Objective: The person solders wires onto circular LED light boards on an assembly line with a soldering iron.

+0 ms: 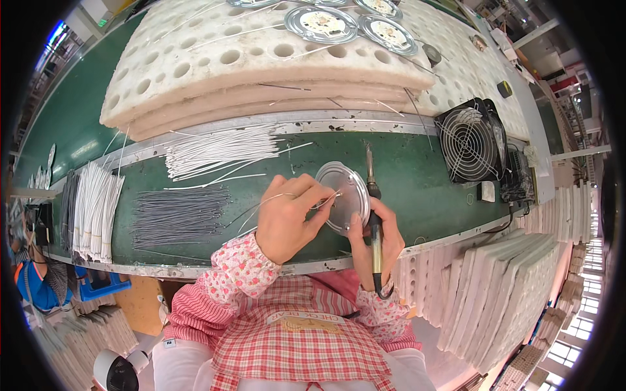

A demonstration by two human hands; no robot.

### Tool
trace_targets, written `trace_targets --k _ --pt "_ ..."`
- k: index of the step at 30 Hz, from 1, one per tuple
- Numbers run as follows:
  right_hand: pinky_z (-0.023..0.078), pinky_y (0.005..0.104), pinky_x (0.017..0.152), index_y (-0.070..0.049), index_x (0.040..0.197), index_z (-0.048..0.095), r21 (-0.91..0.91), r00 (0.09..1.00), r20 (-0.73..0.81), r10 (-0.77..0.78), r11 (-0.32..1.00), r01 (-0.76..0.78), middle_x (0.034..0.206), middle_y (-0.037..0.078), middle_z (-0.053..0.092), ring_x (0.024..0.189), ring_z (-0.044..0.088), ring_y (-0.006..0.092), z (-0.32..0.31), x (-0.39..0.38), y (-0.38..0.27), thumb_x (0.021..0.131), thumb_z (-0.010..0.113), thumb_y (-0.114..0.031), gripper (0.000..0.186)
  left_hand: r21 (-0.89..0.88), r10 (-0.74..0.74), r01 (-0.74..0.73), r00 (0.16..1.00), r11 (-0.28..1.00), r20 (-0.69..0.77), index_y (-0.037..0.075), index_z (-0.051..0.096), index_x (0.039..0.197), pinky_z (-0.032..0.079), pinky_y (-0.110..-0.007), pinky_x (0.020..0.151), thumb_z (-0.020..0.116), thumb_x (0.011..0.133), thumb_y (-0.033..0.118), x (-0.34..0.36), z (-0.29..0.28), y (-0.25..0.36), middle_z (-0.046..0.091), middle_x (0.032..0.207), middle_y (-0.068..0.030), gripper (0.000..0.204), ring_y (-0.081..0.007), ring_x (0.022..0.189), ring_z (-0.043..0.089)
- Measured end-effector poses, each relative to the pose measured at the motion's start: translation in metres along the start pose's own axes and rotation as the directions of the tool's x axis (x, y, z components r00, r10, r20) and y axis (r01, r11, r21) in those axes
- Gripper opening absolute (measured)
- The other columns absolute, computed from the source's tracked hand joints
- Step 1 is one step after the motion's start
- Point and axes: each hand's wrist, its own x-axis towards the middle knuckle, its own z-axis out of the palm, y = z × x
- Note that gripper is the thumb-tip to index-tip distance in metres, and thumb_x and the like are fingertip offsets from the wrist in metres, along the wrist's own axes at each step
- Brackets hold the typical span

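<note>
- Left hand (285, 218) pinches a thin pale wire (274, 199) betw. thumb + fingertips, its end laid on the round silver metal disc (343, 195)
- Disc tilted up at the near edge of the green worktop (417, 182), propped betw. both hands; left fingertips touch its left rim
- Right hand (378, 244) clenched round the black-handled soldering iron (373, 215), held like a pen; the tip end points away from the person, past the disc's right rim
- Right fingers also seem to steady the disc's lower edge; exact contact hard to tell
- Left of the hands on the worktop: bundle of grey wires (179, 215), just beyond it a bundle of white wires (218, 151)
- More white wires (96, 208) stacked at far left
- Beyond the worktop: stack of white perforated foam trays (215, 72) w/ several finished round metal discs (323, 23) on top
- Right: small black square fan w/ wire grille (471, 140), standing upright
- Lower right: white foam sheets (495, 293) stacked on edge
- Person wears pink patterned sleeves + red check apron (300, 345)
</note>
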Motion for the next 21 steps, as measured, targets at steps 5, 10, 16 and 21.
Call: trace_targets --k 5,10,16,21 --pt "0.05 0.025 0.056 -0.003 0.117 0.065 -0.033 0.979 0.118 -0.169 0.984 0.173 0.079 0.006 0.062 0.06 0.06 0.0105 0.0 -0.008 -0.021 0.08 0.079 -0.005 0.04 0.029 0.042 -0.042 0.999 0.999 -0.002 0.008 0.073 0.092 0.041 -0.031 0.068 0.076 0.075 0.004 -0.008 -0.006 0.005 0.069 0.087 -0.0034 0.017 -0.0199 0.072 0.062" --pt "0.053 0.0343 0.081 -0.005 0.138 0.05 0.148 0.976 0.215 -0.031 0.989 -0.001 0.106 0.008 0.063 0.095 0.064 0.0205 -0.011 0.001 0.005 0.053 0.098 -0.021 0.099 -0.309 -0.14 0.199 0.969 0.93 0.201 0.003 0.072 0.098 0.045 -0.03 0.071 0.073 0.08 0.002 -0.012 -0.017 -0.022 0.067 0.087 -0.0089 0.018 -0.0238 0.077 0.063" --pt "0.041 0.0405 0.104 -0.004 0.147 0.037 0.334 0.864 0.47 -0.18 0.943 0.015 0.133 0.016 0.052 0.122 0.05 0.0309 0.008 0.027 0.024 0.054 0.097 -0.026 0.113 -0.392 -0.233 0.345 0.923 0.853 0.306 0.002 0.072 0.1 0.045 -0.029 0.065 0.072 0.083 0.004 -0.017 -0.017 -0.032 0.065 0.087 -0.0089 0.017 -0.0184 0.073 0.06" --pt "0.044 0.0406 0.099 -0.004 0.146 0.039 0.305 0.903 0.393 -0.171 0.951 0.047 0.127 0.016 0.055 0.117 0.052 0.0333 0.017 0.022 0.02 0.058 0.096 -0.026 0.108 -0.353 -0.328 0.395 0.915 0.848 0.234 0.0 0.07 0.101 0.045 -0.029 0.066 0.069 0.087 0.007 -0.021 -0.015 -0.02 0.064 0.085 -0.0091 0.016 -0.0164 0.073 0.059"
